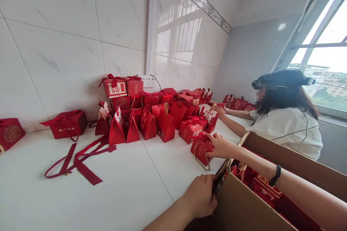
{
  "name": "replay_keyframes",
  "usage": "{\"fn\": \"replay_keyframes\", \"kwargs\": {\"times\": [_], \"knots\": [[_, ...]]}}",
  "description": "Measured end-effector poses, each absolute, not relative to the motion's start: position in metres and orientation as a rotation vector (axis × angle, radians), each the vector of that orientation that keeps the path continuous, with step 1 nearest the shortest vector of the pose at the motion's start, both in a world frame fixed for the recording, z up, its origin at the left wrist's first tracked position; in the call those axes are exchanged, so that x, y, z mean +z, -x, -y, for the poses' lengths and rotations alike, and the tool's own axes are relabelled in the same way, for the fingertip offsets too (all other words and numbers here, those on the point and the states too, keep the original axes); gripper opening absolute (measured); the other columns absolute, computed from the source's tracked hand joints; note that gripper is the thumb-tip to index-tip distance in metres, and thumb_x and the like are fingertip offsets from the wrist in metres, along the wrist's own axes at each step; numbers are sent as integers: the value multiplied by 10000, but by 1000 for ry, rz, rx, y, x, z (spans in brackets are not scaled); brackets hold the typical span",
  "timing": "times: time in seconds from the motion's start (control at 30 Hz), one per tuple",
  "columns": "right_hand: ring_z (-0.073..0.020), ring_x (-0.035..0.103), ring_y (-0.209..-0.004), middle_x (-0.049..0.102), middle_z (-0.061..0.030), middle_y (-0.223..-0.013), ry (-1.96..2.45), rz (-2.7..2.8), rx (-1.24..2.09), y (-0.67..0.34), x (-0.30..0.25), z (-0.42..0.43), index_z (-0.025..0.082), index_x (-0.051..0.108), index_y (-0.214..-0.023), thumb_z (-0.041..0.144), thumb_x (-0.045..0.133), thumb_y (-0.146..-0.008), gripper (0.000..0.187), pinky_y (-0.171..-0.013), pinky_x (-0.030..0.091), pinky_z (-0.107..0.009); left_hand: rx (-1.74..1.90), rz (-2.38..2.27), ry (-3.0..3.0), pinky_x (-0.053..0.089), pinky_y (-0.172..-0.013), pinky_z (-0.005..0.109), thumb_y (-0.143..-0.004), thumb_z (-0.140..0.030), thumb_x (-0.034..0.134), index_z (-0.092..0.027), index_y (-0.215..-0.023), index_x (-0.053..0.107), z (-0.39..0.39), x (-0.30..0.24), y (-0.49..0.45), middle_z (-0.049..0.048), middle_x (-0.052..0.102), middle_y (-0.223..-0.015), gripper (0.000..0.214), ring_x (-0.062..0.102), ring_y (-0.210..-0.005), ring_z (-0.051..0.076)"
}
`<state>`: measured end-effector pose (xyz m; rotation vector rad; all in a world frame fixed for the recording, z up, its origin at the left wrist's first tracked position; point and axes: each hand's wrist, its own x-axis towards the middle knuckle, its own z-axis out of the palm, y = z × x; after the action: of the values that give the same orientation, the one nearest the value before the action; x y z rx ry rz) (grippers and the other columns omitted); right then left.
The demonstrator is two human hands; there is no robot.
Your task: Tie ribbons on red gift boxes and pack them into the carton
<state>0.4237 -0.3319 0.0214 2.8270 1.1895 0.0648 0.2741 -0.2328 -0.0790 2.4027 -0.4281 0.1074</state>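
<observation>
My left hand (200,193) is closed on the near corner edge of an open cardboard box (249,196). My right hand (222,145), with a dark band on its wrist, reaches over that box. Its fingers grip a small red gift box (200,151) with a twisted gold cord handle (206,166). Right behind it is another red gift box (191,130) with a ribbon bow. Inside the carton are more red gift boxes (267,187), partly covered by my right forearm.
Red gift boxes (166,126), some triangular, crowd the white table (121,202) along the tiled wall. Loose dark red ribbons (86,168) lie at the left. A co-worker (291,122) in a white shirt leans over the table's far end. A power strip (148,81) is behind the boxes.
</observation>
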Motion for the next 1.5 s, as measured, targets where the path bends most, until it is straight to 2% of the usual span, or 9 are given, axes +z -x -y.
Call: {"fn": "replay_keyframes", "kwargs": {"times": [0.37, 0.5, 0.63, 0.73, 0.9, 1.1, 1.23, 1.37, 1.5], "knots": [[-314, 488, -995, 485, -162, -1125, -2512, -2023, 507, -375, 42, 267, 172, 401, -1315, 392, 697, -634, 775, -818, 469, -480, 18, 620, -2544, 510, -767, 337, -706, -338, 628, -164, -987, 636, 224, -67, -259, 84, 645, -912, 330, 614, -869, 249], [-311, 467, -1031, 448, -187, -1204, -2338, -2307, 616, -354, 41, 234, 140, 404, -1303, 379, 691, -647, 755, -849, 464, -480, 604, 595, -2365, 492, -762, 278, -812, -164, 426, -180, -901, 624, 174, -40, -209, 45, 657, -817, 217, 610, -764, 164], [-328, 415, -1111, 404, -194, -1259, -2191, -2533, 615, -337, 38, 197, 143, 389, -1304, 319, 704, -628, 766, -891, 445, -500, 1335, 354, -2150, 473, -655, 269, -822, -112, 388, -180, -857, 547, 101, -21, -156, 36, 581, -730, 176, 555, -693, 148], [-324, 399, -1133, 377, -196, -1278, -2093, -2697, 494, -324, 33, 167, 147, 385, -1301, 260, 699, -611, 767, -876, 460, -484, 1432, -188, -2012, 476, -776, 310, -847, -197, 447, -188, -913, 528, 53, -15, -134, 54, 577, -885, 104, 564, -859, 169], [-322, 360, -1194, 354, -172, -1285, -2030, -2952, 341, -294, 7, 118, 183, 378, -1287, 135, 628, -567, 763, -917, 435, -504, 1076, -556, -1692, 415, -978, 399, -792, -385, 557, -180, -1244, 379, 6, -31, -128, 140, 444, -1313, 527, 415, -1255, 261], [-352, 271, -1307, 270, -180, -1361, -2207, -3233, 265, -261, -38, 90, 192, 326, -1296, 140, 609, -569, 782, -990, 386, -518, 988, -516, -1531, 424, -970, 422, -717, -345, 651, -201, -1236, 359, -2, -54, -117, 118, 514, -1237, 612, 528, -1131, 259], [-331, 295, -1318, 174, -155, -1451, -2343, -3268, -57, -260, -50, 97, 242, 279, -1345, 120, 585, -608, 808, -980, 410, -486, 965, -474, -1527, 438, -939, 392, -726, -337, 649, -223, -1223, 342, -2, -57, -112, 96, 534, -1190, 595, 558, -1075, 234], [-305, 358, -1279, 299, -147, -1401, -2597, -3333, -492, -269, -53, 103, 254, 326, -1312, 334, 564, -777, 591, -941, 442, -474, 979, -463, -1501, 406, -964, 369, -670, -315, 682, -224, -1163, 357, -1, -55, -116, 85, 517, -1189, 597, 535, -1103, 226], [-224, 564, -978, 555, -104, -1089, -3259, -2939, -1021, -268, -53, 99, 219, 462, -1109, 521, 447, -861, 390, -797, 518, -415, 961, -436, -1468, 393, -975, 366, -631, -287, 704, -226, -1131, 350, 3, -50, -117, 83, 499, -1205, 616, 524, -1115, 219]]}}
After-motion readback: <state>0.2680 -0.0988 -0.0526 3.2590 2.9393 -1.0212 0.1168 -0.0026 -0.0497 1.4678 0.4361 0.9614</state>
